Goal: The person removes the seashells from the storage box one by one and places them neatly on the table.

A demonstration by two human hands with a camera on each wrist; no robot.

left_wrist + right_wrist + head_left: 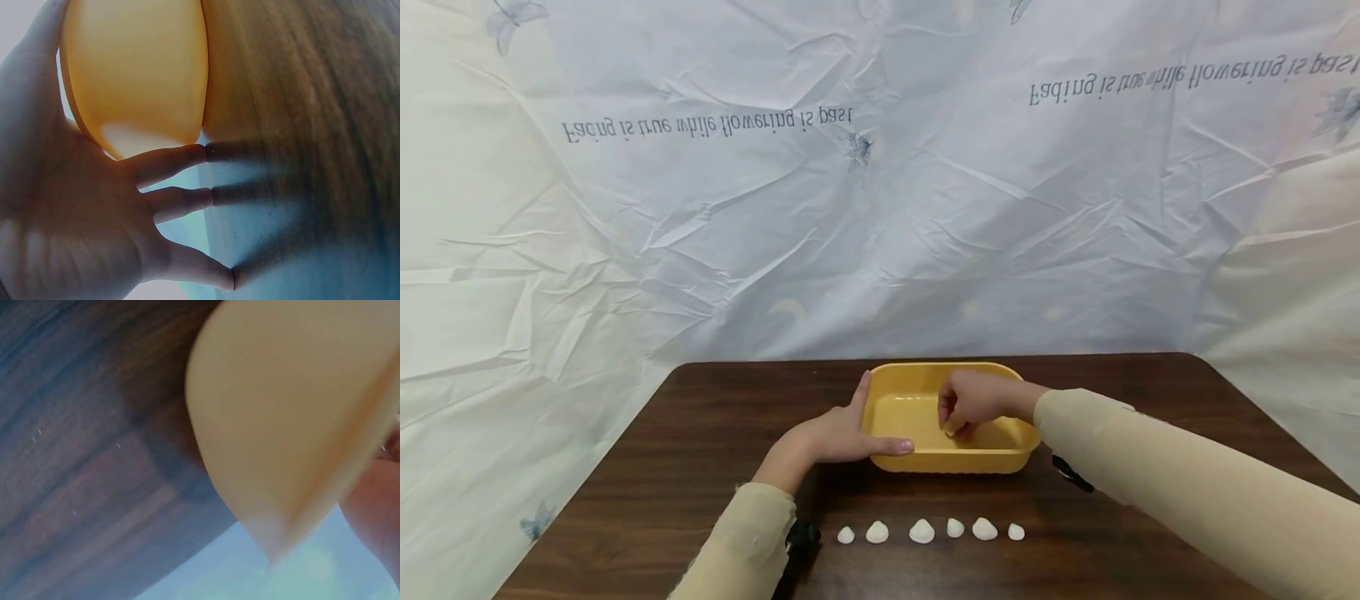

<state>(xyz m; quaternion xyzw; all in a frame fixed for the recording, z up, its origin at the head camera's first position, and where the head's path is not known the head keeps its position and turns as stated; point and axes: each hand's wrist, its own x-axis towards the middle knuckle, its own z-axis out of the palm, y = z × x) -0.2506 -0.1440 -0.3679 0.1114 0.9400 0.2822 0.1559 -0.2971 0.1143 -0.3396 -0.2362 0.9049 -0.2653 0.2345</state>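
A yellow plastic basin (pixel 917 461) stands near the far edge of the table. My left hand (pixel 842 429) rests against its left end, thumb over the front rim and fingers spread. In the left wrist view the straight fingers (pixel 178 199) reach down to the tabletop beside the basin wall. Inside the basin, my right hand (pixel 973 400) has its fingers curled downward, pinching a small pale piece (pixel 951 432) that looks like a seashell, mostly hidden. The right wrist view mainly shows the outside of the basin (pixel 269 400); the fingertips are out of sight there.
Several white seashells (pixel 922 531) lie in a row on the dark wooden table (pixel 715 467), in front of the basin. Behind the table hangs a pale printed cloth (pixel 925 225). Dark wrist straps show under both sleeves.
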